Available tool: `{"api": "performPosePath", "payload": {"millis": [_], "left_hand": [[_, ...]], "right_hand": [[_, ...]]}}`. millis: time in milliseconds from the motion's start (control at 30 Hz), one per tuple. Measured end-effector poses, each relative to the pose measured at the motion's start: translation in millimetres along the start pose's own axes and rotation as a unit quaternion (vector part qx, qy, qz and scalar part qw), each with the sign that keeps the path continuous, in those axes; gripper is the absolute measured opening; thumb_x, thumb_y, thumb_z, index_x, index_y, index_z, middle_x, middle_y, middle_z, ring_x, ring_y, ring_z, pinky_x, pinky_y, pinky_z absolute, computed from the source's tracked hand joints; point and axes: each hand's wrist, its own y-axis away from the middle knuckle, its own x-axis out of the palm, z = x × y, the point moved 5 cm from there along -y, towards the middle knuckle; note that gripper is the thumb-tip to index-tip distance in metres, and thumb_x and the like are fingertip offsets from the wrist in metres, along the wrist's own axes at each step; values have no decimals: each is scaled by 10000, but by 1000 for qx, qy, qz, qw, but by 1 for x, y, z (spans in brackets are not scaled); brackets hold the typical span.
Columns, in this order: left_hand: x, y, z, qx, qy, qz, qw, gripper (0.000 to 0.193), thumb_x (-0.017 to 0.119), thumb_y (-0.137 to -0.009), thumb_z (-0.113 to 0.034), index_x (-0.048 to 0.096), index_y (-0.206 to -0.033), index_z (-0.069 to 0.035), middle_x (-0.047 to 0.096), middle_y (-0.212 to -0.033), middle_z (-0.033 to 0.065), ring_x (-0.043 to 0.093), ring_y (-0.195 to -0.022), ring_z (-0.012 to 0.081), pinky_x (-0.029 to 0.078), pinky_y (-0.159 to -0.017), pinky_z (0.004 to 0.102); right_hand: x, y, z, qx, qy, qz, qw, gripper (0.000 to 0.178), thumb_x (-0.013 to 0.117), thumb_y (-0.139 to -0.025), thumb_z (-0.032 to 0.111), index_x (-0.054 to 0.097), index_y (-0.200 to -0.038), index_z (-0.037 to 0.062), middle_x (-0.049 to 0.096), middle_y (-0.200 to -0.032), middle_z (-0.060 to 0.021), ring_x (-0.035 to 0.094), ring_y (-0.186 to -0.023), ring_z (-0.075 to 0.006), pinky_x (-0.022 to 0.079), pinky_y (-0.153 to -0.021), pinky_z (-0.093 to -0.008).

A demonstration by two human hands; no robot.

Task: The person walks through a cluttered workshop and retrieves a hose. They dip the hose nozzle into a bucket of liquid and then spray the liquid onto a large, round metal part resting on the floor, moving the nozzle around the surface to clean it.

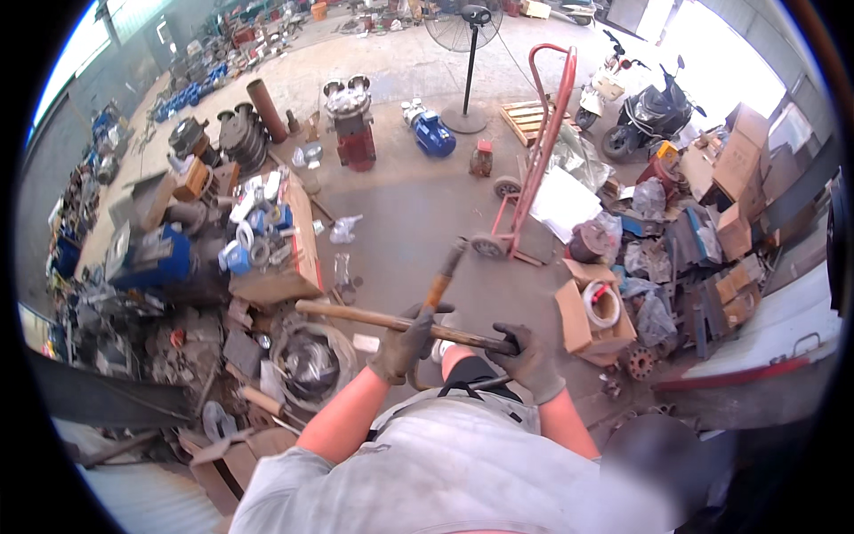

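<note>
Both of my hands wear dark grey work gloves and are in front of my waist. My left hand [405,349] is closed around a long wooden handle [356,314], which lies crosswise with its free end to the left. A shorter tool with an orange-brown grip and dark tip [442,280] slants up and away from the same hand; its exact kind is unclear. At the dark right end of the wooden handle, my right hand [534,363] has its fingers wrapped round it. Whatever head that end has is hidden. A thin dark curved line [480,384] loops below the hands.
A red hand truck [534,169] stands ahead to the right. Near it are an open cardboard box [594,316] and piled scrap. Parts cover a bench [285,271] at left, above a bag-lined tub [311,360]. A blue motor [433,135] and pedestal fan [471,62] stand farther off.
</note>
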Motion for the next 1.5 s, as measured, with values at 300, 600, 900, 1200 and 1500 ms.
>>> {"api": "performPosePath", "payload": {"millis": [300,600,900,1200,1500], "left_hand": [[-290,-222,-83,76,217,-463,856,616,579,-1017,-727,712,-1172,-145,361,-632,-101,323,-495,29,281,-430,242],[-460,-341,-150,170,347,-658,646,610,556,-1011,-758,487,-797,-191,374,-605,-66,281,-455,71,269,-413,249],[-662,-719,-290,258,467,-446,718,699,568,-981,-792,351,-665,-207,265,-567,-75,258,-451,67,259,-404,234],[-775,-1060,-512,318,346,-478,742,622,599,-1024,-696,415,-760,-164,291,-630,-59,275,-513,76,261,-455,257],[-871,-1330,-690,383,295,-430,762,508,539,-1090,-614,536,-921,-135,336,-648,-47,275,-510,73,282,-436,242]], "right_hand": [[34,-446,-89,-124,63,90,986,942,931,-788,350,468,-1540,23,565,-1413,-264,651,-1208,-368,554,-1043,-464],[110,-827,-103,36,89,273,957,1234,924,-798,438,180,-1690,21,500,-1537,-248,633,-1289,-367,536,-1098,-458],[64,-899,-384,229,321,428,813,562,725,-964,382,611,-1462,148,681,-1304,-292,698,-1175,-428,569,-959,-496],[109,-1095,-403,609,30,173,774,432,691,-992,305,677,-1412,206,756,-1117,-200,712,-1141,-395,592,-928,-456],[122,-1499,-371,188,250,486,816,442,675,-1009,286,662,-1437,173,773,-1126,-153,717,-1129,-368,592,-933,-446]]}}
